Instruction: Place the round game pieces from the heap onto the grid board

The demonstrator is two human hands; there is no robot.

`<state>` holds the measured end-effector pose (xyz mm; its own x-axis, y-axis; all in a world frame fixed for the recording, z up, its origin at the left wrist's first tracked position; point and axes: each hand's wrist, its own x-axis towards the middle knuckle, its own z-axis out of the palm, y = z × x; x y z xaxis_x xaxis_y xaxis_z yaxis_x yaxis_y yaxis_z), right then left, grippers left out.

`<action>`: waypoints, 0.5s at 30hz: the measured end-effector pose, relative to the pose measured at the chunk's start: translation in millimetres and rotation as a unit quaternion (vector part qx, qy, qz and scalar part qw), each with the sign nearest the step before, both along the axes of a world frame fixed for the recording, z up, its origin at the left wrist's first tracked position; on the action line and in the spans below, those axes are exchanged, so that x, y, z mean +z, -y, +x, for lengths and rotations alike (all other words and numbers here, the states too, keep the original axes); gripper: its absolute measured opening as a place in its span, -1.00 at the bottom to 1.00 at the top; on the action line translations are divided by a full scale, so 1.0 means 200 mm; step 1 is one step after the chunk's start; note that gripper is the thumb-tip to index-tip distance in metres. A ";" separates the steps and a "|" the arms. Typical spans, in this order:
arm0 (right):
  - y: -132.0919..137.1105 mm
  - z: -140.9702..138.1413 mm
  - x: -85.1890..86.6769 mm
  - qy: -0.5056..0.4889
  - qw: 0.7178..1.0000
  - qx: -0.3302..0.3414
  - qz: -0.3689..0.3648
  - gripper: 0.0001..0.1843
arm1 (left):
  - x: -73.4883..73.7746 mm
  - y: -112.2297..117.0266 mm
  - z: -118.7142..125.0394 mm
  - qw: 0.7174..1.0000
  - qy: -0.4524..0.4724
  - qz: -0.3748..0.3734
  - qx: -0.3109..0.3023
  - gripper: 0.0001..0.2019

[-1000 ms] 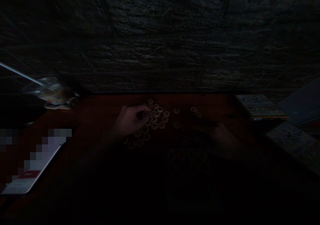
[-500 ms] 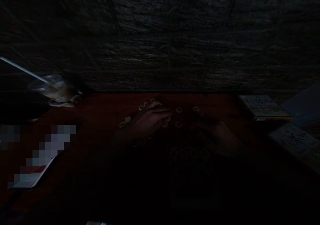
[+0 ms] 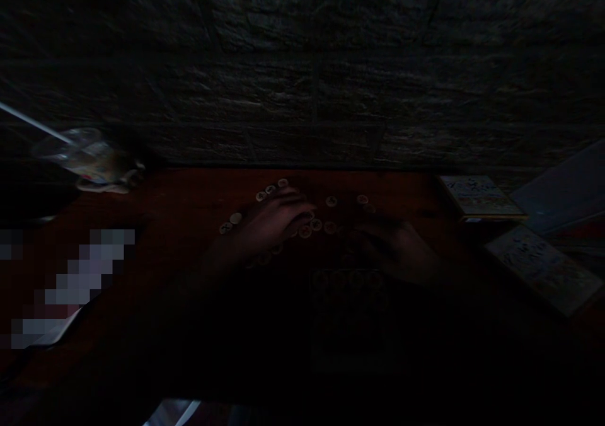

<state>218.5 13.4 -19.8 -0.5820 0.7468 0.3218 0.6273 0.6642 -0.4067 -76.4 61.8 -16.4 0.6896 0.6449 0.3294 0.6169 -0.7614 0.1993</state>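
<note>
The scene is very dark. Several small round pale game pieces [image 3: 331, 201] with dark marks lie scattered on a reddish-brown table [image 3: 189, 205]. My left hand [image 3: 274, 221] lies over the middle of the pieces, fingers stretched to the right and resting on them. My right hand [image 3: 401, 249] sits in deep shadow just right of the pieces, near the table; its fingers are too dark to read. Two loose pieces [image 3: 230, 223] lie left of my left hand.
A clear plastic bag [image 3: 89, 161] with a straw sits at the far left. A printed box [image 3: 477, 196] and a printed sheet [image 3: 543, 265] lie at the right. A rough dark wall [image 3: 302, 67] rises behind the table. A pixelated white object [image 3: 70, 281] lies at front left.
My left hand has gone from a pinch at the left of the pile to lying flat over the pieces. Some pieces have been spread out to the left. The camera has shifted slightly.
</note>
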 end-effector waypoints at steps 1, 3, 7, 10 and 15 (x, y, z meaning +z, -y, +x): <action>0.00 0.00 0.00 0.002 1.000 0.000 0.000 -0.68 | 0.00 0.01 0.01 1.000 0.000 -0.003 0.001 -0.73; 0.00 0.00 0.00 0.002 1.000 0.001 -0.001 -0.69 | 0.01 0.02 0.02 1.000 0.003 -0.007 0.002 -0.72; 0.00 0.00 0.00 -0.001 1.000 -0.001 0.002 -0.71 | 0.02 0.02 0.01 1.000 0.015 -0.010 -0.003 -0.82; -0.01 0.00 0.00 -0.018 1.000 0.009 0.019 -0.74 | 0.02 0.02 0.00 1.000 0.030 -0.002 0.002 -0.83; -0.02 0.02 0.01 -0.075 0.995 0.004 0.061 -0.78 | 0.06 0.07 0.00 0.985 0.151 -0.010 0.083 -0.79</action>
<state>222.5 17.0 -17.6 -0.5262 0.6925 0.4936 0.5606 0.7189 -0.4110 -76.8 47.9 -5.4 0.4456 0.7496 0.4894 0.6429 -0.6484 0.4078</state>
